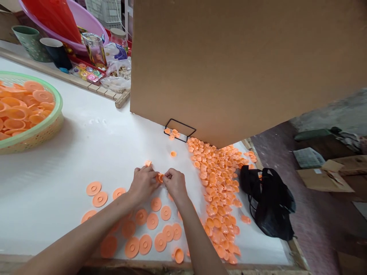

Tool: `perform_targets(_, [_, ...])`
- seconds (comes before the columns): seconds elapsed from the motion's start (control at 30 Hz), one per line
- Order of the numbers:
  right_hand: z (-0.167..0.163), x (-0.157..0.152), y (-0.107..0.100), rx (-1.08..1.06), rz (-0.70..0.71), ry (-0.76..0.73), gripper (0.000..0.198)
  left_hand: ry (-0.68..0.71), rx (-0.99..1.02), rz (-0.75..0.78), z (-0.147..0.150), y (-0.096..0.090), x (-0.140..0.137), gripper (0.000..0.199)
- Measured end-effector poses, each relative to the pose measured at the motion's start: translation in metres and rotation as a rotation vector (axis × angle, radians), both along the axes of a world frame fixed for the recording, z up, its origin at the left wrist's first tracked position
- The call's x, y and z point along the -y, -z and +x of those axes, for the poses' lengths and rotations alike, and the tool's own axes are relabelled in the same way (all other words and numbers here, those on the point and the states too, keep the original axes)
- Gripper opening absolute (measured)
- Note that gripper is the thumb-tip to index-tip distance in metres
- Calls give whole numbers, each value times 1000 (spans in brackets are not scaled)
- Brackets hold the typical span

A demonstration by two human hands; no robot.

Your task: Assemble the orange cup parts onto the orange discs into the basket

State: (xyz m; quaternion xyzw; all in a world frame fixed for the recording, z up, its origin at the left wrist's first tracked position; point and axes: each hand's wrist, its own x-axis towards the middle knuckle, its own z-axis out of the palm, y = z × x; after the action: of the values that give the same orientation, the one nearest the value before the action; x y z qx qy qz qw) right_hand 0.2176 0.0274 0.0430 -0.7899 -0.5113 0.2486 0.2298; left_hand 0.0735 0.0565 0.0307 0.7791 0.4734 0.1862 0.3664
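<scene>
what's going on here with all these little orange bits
Someone's left hand and right hand are pinching a small orange piece together, just above the white table. Flat orange discs lie spread over the near part. A long heap of small orange cup-shaped pieces stretches along the right, and a green basket full of orange pieces stands at the left.

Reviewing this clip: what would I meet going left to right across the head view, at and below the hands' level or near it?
Green basket → left hand → small orange piece → right hand → orange pile → black bag.
</scene>
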Motion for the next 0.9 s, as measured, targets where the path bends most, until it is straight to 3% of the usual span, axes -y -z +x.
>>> perform_targets(0.17, [1,0,-3,41,11,-81,15,-94,17,-201,6,-15,-12,15])
perform_targets(0.37, [-9,3,3,142,60,-39,15,-97,-26,-220,10,-11,-19,15])
perform_targets(0.53, [15,-6,-11,-126,-77,-167,18,-123,-22,-173,13,-19,-13,10])
perform_targets(0.57, [25,-12,-13,-172,-98,-167,22,-144,-17,-147,10,-22,-13,10])
perform_targets(0.6, [37,-20,-14,-151,-28,-77,27,-182,-6,-110,5,-25,-15,10])
perform_targets(0.67, [58,-43,-9,-23,191,59,37,-307,25,-5,-19,-33,-29,11])
perform_targets(0.7, [65,-55,-4,14,234,67,41,-394,38,61,-39,-40,-40,12])
perform_targets(0.8, [77,-79,15,10,214,33,38,-708,31,254,-123,-77,-80,18])
perform_targets(0.9, [76,-78,27,-20,146,45,25,-976,-5,356,-212,-120,-121,23])
